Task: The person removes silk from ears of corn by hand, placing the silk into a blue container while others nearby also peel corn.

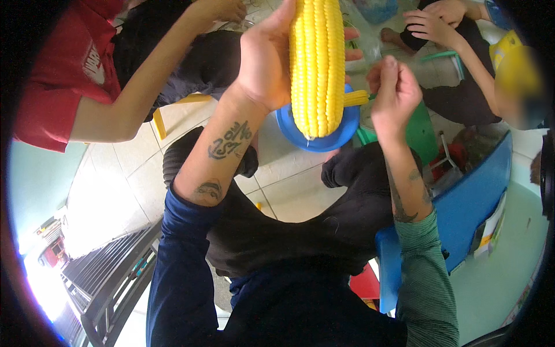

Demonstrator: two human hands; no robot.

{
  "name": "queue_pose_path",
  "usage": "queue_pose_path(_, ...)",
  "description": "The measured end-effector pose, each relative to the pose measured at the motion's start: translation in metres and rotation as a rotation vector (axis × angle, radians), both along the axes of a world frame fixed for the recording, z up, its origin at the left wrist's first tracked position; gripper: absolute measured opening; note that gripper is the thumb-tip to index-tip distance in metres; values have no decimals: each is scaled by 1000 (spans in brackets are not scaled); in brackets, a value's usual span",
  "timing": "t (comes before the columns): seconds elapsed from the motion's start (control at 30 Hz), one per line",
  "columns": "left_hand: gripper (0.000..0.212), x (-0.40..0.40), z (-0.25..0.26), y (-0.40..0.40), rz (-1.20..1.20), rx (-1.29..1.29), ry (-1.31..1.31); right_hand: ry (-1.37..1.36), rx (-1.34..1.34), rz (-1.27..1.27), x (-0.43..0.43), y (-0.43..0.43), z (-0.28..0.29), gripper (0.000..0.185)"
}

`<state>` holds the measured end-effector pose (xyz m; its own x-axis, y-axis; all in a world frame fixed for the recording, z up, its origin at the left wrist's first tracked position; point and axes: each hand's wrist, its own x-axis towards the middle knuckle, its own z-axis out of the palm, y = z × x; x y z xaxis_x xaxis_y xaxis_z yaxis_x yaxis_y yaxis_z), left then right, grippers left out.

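Observation:
My left hand point(269, 65) holds a large husked ear of yellow corn point(317, 69) upright across its palm, close to the camera, with fingertips showing behind its right side. My right hand point(395, 93) is raised just right of the corn, its fingers curled and slightly blurred; whether a thin strand is between them cannot be told. Below and behind the corn is a round blue plastic basin or plate point(287, 130) on the floor side. Another, smaller-looking yellow corn ear point(356, 98) lies at its right rim.
A person in a red shirt point(52, 95) sits at the left, another person's hands point(433, 28) are at the upper right. A green plastic stool point(422, 130) stands beyond my right forearm. A blue board point(468, 204) leans at the right; a dark metal gate point(117, 269) is lower left.

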<state>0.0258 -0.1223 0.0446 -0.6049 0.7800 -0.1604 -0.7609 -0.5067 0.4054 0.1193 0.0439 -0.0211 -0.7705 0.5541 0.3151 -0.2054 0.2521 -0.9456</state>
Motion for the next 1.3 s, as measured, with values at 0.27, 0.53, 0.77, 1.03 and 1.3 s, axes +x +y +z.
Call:
queue_pose_path(0.27,43,-22,-24,-8,171,-432,-8,-289,-129,60,-27,71,-20,23)
queue_pose_path(0.53,43,-23,-26,2,174,-490,-24,-739,496,240,-164,131,-141,25)
queue_pose_path(0.77,45,-20,-23,6,138,-490,-26,-673,811,22,-245,145,-208,33)
queue_pose_path(1.03,56,-20,-12,-2,77,-136,139,-670,1140,-73,-237,133,-176,55)
queue_pose_path(1.3,54,-22,-19,3,167,-98,142,-317,65,404,-155,51,-22,60)
